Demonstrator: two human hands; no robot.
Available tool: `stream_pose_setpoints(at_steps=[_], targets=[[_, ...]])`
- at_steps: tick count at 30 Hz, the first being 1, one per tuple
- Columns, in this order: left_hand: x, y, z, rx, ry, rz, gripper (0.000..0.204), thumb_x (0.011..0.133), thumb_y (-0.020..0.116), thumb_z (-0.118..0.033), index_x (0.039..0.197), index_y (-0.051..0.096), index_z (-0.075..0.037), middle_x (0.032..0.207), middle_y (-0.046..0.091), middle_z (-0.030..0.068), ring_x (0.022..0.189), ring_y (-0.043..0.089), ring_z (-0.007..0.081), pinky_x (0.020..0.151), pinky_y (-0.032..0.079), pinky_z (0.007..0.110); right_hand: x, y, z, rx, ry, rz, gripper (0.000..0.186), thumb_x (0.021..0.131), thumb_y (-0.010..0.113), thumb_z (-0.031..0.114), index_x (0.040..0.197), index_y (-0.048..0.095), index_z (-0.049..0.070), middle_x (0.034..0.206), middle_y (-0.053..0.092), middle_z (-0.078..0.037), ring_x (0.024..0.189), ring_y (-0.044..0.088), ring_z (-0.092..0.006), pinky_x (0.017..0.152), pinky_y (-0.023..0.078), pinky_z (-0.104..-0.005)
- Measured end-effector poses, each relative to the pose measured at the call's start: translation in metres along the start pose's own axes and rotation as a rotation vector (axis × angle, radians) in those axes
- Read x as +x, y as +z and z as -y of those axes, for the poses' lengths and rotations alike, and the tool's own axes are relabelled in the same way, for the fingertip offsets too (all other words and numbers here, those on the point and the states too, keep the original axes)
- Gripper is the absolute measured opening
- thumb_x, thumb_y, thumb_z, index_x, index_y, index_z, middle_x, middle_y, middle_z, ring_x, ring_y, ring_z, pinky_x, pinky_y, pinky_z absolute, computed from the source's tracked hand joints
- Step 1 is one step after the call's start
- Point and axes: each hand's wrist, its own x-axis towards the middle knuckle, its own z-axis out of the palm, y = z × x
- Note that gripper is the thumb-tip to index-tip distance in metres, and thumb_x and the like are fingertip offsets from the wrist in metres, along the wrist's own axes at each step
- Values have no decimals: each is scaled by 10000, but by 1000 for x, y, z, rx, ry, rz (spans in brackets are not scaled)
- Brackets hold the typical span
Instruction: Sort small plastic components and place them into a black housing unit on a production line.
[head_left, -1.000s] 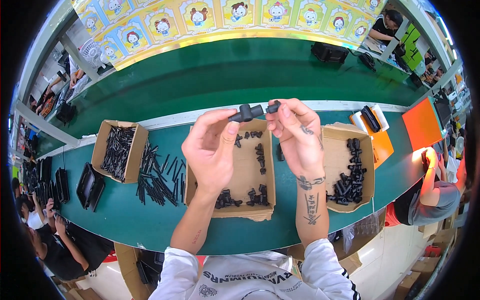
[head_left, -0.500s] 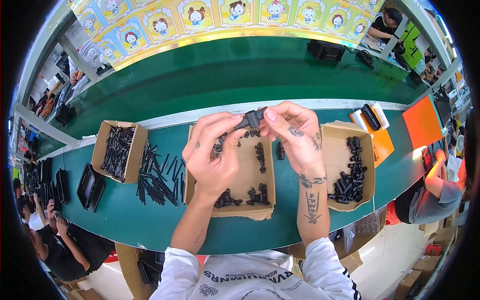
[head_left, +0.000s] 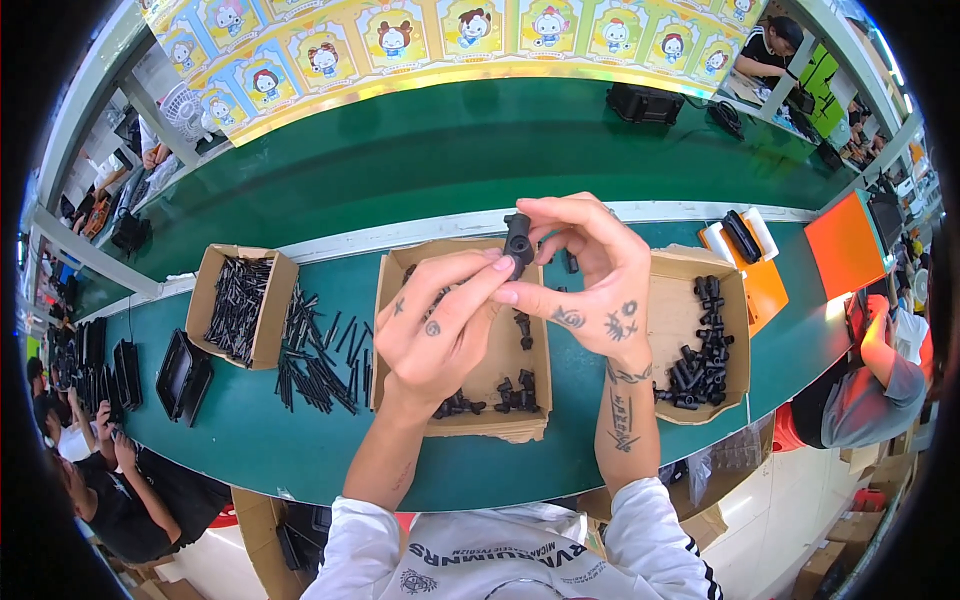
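Raised above the middle cardboard box is a small black plastic tube fitting, standing nearly upright with a round opening in its side. My left hand pinches its lower part between closed fingertips. My right hand spans it, with the index finger at the upper end and the thumb by the lower end. Similar black fittings lie in the box beneath, partly hidden by my hands. More of them fill part of the right cardboard box.
On the left, a cardboard box holds thin black rods, and loose rods lie beside it. A black tray-like case sits farther left. Orange pieces lie at the right. Behind the bench runs a green conveyor-like surface. Other people work at both sides.
The fitting has turned from lying sideways to nearly upright. My right hand has opened out, its index finger now at the top and its thumb lower down.
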Motion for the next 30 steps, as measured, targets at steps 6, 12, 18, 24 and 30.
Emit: stream_pose_setpoints(at_steps=[6, 12, 18, 24, 30], targets=[[9, -14, 1, -486, -343, 205, 320, 782, 708, 97, 1083, 693, -8, 1001, 703, 147, 832, 709, 229, 733, 569, 314, 2, -15, 8, -192, -212, -27, 552, 591, 942, 129, 1089, 720, 38, 943, 700, -79, 819, 666, -143, 682, 526, -261], [2, -5, -1, -849, -1145, 145, 313, 1057, 451, -282, 1004, 609, -18, 804, 628, 33, 628, 566, 67, 554, 447, 214, -3, -2, 15, -309, -415, 140, 471, 578, 909, 191, 1002, 736, 82, 980, 711, -82, 880, 677, -256, 800, 551, -366], [5, 0, -5, -881, -1278, 82, 333, 1048, 472, -334, 851, 573, -85, 688, 553, -8, 529, 472, 37, 440, 356, 203, -6, 11, 7, -305, -503, 184, 429, 575, 883, 183, 967, 738, 87, 953, 656, -83, 809, 627, -250, 732, 522, -355], [-1, 6, -3, -791, -1195, -12, 402, 1065, 443, -329, 815, 588, -48, 700, 566, 14, 585, 480, 46, 502, 362, 222, -9, 8, 7, -377, -508, 223, 372, 606, 850, 246, 937, 735, 120, 1041, 645, -78, 832, 615, -260, 789, 516, -385], [1, 7, -7, -786, -1153, -16, 417, 1077, 423, -313, 811, 584, -35, 729, 597, 28, 606, 491, 47, 511, 374, 221, -10, 8, 7, -404, -527, 205, 353, 613, 836, 258, 915, 725, 111, 1117, 646, -89, 825, 611, -264, 791, 519, -392]])
